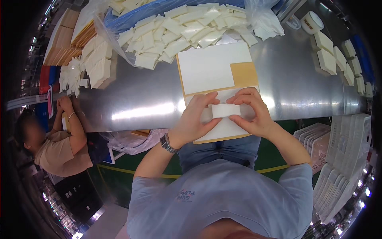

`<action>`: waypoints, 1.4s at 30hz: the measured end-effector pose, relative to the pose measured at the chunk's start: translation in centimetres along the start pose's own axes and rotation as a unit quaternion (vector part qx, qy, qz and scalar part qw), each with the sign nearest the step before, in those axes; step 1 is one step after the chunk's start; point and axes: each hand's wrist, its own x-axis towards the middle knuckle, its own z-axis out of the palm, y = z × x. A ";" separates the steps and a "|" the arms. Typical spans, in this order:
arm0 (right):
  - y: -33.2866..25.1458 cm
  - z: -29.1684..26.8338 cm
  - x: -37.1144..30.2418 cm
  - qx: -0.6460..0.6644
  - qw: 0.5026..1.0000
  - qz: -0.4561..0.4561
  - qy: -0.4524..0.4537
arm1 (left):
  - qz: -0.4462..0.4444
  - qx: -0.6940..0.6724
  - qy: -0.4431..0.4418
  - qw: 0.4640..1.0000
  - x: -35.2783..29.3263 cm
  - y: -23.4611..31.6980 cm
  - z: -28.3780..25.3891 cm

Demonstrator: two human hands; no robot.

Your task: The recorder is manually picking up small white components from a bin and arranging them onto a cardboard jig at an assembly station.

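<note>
A small white rectangular block (226, 110), perhaps a folded box, lies crosswise between my two hands. My left hand (197, 115) grips its left end with thumb and fingers, and my right hand (252, 112) grips its right end the same way. Beneath them is a tan board (243, 73) at the table's near edge, with a white sheet (207, 67) covering much of its far part. More white sheet shows under the block. What the small block is made of cannot be made out.
Many flat cream-white packets (187, 30) are heaped beyond the board beside a blue liner. Stacked white pieces stand at left (97, 65) and right (326, 59), near a white tub (312, 22). A co-worker (59, 147) sits at the left. White plastic crates (346, 151) stand right of me.
</note>
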 end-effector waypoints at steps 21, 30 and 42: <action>0.0 0.1 0.0 -0.043 0.999 0.009 -0.013 | 0.004 -0.003 -0.005 1.000 0.1 -0.1 -0.1; 0.2 0.0 -0.3 -0.086 0.996 0.006 -0.009 | 0.068 0.056 -0.012 0.996 0.5 0.0 -0.4; 0.6 -0.6 -0.5 -0.082 0.995 0.064 -0.003 | 0.070 0.064 -0.019 0.995 0.6 0.0 -0.6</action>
